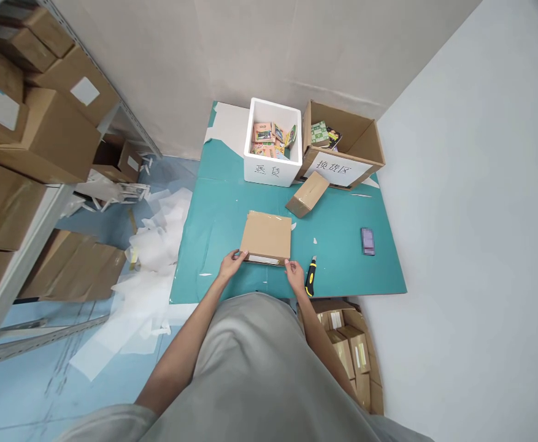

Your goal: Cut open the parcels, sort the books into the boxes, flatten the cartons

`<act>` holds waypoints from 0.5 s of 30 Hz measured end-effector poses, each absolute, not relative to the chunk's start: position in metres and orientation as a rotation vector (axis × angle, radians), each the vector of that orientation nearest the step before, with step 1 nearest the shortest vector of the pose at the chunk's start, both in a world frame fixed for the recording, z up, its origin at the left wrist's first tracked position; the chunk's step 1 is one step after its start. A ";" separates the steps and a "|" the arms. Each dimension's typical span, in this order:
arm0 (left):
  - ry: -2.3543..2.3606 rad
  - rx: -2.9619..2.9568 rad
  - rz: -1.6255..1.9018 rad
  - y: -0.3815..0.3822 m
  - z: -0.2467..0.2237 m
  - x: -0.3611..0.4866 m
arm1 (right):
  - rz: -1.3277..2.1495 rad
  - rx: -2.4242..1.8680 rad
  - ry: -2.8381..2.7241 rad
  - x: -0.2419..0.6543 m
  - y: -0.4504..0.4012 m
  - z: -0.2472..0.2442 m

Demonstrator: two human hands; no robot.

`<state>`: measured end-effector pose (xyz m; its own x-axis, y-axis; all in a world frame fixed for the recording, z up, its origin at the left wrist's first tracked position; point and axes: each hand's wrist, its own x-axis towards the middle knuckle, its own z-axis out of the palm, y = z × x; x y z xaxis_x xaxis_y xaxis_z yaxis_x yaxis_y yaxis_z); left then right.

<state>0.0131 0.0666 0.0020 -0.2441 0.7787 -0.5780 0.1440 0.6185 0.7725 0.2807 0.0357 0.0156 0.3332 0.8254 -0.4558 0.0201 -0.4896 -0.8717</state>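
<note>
Cardboard: grasping closed box (267,233) by near corners, left grip (232,264) and right grip (295,275); apparently not yet opened, with utility knife (311,278) lying untouched on tabletop (218,215).

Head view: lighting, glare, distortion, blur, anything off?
Head view: light looks even and diffuse, shadows soft, no harsh glare on the teal table; head view: wide-angle stretch, the shelf at the left edge leaning; head view: left hand, right hand and cardboard box reasonably sharp, phone screen too small to read, top right corner dark and blurred.
</note>
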 end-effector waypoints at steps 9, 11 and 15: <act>1.727 0.612 0.739 0.061 -0.007 0.020 | 1.359 -1.788 -0.759 0.265 0.010 0.005; 1.707 0.545 0.732 0.065 -0.011 0.022 | 1.358 -1.772 -0.712 0.268 0.010 0.002; 1.601 0.379 0.716 0.071 -0.013 0.024 | 1.425 -1.694 -0.532 0.271 0.014 0.004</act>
